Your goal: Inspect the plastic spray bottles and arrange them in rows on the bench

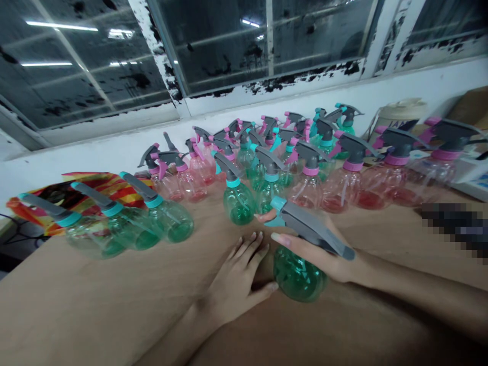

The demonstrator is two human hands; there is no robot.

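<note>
My right hand (pixel 324 254) closing around neck of green spray bottle (pixel 297 277), grey-and-teal trigger head tilting toward lower right. Bottle sitting low over wooden table (pixel 160 295), right of my left hand (pixel 236 279); from here I cannot tell whether base is touching. Left hand lying palm down on table, fingers slightly apart, holding nothing, thumb pointing to bottle. Three green bottles (pixel 175 223) standing at left, before red-and-yellow bag (pixel 114 183). Pink and green bottles (pixel 238 203) crowding beyond hands, below windows (pixel 221 46).
</note>
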